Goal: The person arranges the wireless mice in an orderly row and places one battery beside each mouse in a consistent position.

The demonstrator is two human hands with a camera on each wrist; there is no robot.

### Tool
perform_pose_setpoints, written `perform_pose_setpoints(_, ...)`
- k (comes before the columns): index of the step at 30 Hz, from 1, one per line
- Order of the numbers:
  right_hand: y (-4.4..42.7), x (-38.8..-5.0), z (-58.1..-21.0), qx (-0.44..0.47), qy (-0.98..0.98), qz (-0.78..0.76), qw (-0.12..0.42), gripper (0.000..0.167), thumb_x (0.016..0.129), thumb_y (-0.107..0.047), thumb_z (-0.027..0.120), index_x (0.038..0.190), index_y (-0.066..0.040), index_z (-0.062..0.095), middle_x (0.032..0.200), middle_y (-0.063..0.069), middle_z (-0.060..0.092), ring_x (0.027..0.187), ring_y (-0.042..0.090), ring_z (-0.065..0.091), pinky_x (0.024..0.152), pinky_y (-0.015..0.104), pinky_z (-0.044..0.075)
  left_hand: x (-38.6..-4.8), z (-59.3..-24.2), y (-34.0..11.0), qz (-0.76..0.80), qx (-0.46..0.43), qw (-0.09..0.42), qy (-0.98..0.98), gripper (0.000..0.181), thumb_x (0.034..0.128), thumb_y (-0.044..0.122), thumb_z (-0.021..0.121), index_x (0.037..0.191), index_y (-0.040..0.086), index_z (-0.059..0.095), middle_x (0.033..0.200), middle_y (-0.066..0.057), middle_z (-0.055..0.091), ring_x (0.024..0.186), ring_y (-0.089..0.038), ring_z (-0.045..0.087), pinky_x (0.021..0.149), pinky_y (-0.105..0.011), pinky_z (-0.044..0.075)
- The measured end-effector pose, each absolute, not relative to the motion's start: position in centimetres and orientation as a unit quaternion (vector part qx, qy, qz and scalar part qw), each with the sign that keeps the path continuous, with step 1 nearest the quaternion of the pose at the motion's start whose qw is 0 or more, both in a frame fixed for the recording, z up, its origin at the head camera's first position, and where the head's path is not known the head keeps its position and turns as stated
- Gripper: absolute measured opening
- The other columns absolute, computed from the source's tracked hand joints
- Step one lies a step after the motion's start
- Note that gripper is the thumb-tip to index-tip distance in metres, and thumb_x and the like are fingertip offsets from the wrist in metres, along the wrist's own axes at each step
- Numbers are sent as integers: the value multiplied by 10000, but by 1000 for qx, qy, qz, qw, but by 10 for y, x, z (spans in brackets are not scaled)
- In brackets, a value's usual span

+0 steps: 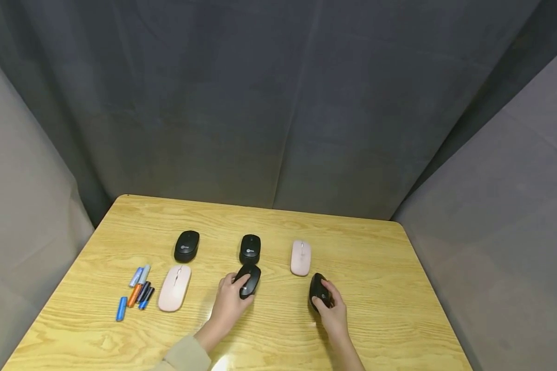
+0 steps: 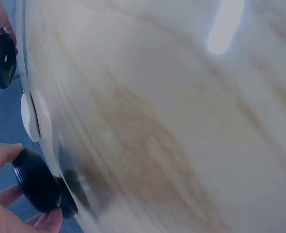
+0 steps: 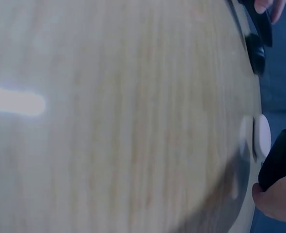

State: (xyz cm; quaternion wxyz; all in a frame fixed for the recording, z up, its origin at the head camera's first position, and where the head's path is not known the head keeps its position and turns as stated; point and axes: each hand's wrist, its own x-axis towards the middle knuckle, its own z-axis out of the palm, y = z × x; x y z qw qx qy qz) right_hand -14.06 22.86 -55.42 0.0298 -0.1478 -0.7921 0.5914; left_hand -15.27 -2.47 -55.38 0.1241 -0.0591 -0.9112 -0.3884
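- The left hand has its fingers curled, pinching the sides of the left-held black mouse; in the left wrist view, thumb and fingertips press opposite edges.
- The right hand likewise grips the right-held black mouse by its sides, thumb on the near edge.
- Both held mice appear raised off the wooden table: the wrist views show them tilted, with shadows on the wood; how high is hard to tell.
- Just beyond the left fingers sits the centre black mouse, nearly in line with the held mouse; the far-left black mouse lies beyond and well to their left.
- To the left of the left fingers is the near pink mouse; past it lie small coloured cylinders, some bunched together, with 1 blue cylinder apart.
- Beyond the right fingers and a little left is the far pink mouse, resting on the table.
- The step in hand looks like moving 2 mice at once, each in mid-carry.
- The next move probably calls for steady side grips and level lowering, with the left fingers clear of the centre black mouse.
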Motion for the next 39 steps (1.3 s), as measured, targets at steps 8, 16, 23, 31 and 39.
perform_pose_setpoints(8, 212, -134, -562, -88, -838, 538, 29, 520, 785, -10, 639, 1284, -72, 505, 1427, 197, 297, 1286, 441, 271, 990, 567, 307, -146, -558, -31, -371, -51, 106, -921, 476, 668, 152, 797, 1111, 59, 651, 1086, -251, 526, 961, -385, 526, 716, -433, 511)
perform_pose_setpoints(16, 201, -133, -568, -59, -870, 488, 35, 516, 750, -5, 664, 1246, -75, 542, 1396, 190, 351, 1236, 438, 361, 933, 550, 376, -142, -562, -32, -361, -50, 98, -926, 485, 662, 149, 801, 1112, 47, 649, 1058, -259, 533, 928, -371, 540, 690, -416, 523)
perform_pose_setpoints(23, 197, -135, -571, -44, -878, 474, 40, 536, 723, 9, 673, 1239, -62, 545, 1388, 201, 355, 1240, 435, 360, 950, 537, 366, -143, -563, -31, -353, -53, 103, -929, 487, 656, 162, 809, 1097, 31, 651, 1039, -269, 537, 916, -379, 549, 674, -422, 532)
perform_pose_setpoints(31, 193, -136, -569, -37, -885, 461, 41, 525, 733, 0, 676, 1238, -44, 540, 1386, 202, 357, 1240, 431, 357, 947, 550, 368, -144, -565, -28, -345, -44, 99, -932, 506, 651, 178, 816, 1101, 20, 647, 994, -242, 535, 884, -337, 550, 669, -397, 538)
perform_pose_setpoints(39, 190, -138, -571, -30, -891, 449, 61, 515, 723, -5, 688, 1219, -28, 548, 1363, 219, 375, 1223, 441, 373, 941, 551, 376, -147, -567, -26, -341, -35, 100, -934, 528, 640, 220, 824, 1096, 20, 647, 926, -189, 509, 822, -273, 520, 628, -350, 518)
